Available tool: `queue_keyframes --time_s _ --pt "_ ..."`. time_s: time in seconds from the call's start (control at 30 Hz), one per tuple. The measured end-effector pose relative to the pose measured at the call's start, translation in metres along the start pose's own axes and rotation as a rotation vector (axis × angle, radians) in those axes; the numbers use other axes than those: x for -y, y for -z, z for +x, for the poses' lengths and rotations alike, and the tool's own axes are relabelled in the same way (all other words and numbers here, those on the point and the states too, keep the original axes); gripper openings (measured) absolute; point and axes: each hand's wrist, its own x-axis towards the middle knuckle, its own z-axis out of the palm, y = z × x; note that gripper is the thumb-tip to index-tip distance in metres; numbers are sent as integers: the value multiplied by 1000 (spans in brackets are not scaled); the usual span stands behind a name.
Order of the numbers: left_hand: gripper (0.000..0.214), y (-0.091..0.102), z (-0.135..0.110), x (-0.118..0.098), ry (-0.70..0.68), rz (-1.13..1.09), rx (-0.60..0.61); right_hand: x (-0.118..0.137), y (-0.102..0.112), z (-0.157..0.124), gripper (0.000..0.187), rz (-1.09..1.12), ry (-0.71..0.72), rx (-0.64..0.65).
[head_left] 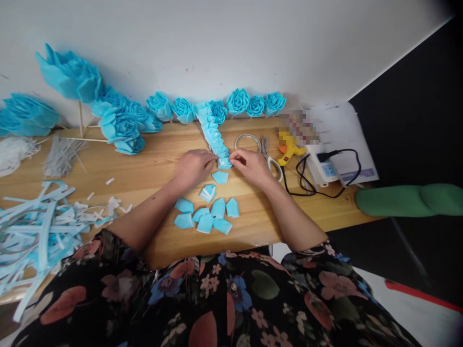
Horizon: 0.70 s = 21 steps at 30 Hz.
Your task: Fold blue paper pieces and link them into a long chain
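Left hand [197, 166], right hand [250, 167]: each grip pinched on opposite edges of blue petal [224, 164], near end of overlapping strip [212, 133]; pinched corners hidden. Pixelated patch [302, 126] by glue gun [288, 148] unreadable. Scissors [265, 145] beside right hand. Scraps [46, 226] cut off, left.

tbl [260, 222]: wood, smth, semi-gloss | petal strip [214, 136]: papery, sl. glossy | glue gun [288, 143]: plstc | scissor blades [265, 146]: metal

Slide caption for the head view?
Left hand and right hand at the near end of a layered blue strip.
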Motion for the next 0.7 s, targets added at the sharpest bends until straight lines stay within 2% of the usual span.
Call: queue_keyframes --time_s 0.27,0.57,0.7 --pt "33 -1 0 1 -2 -3 1 -3 6 1 14 -20 105 65" --pt "33 0 0 -1 1 -38 0 -7 1 3 15 -56 143 21" --pt "31 -1 -1 -2 83 -85 -28 -9 0 4 16 -70 175 10"
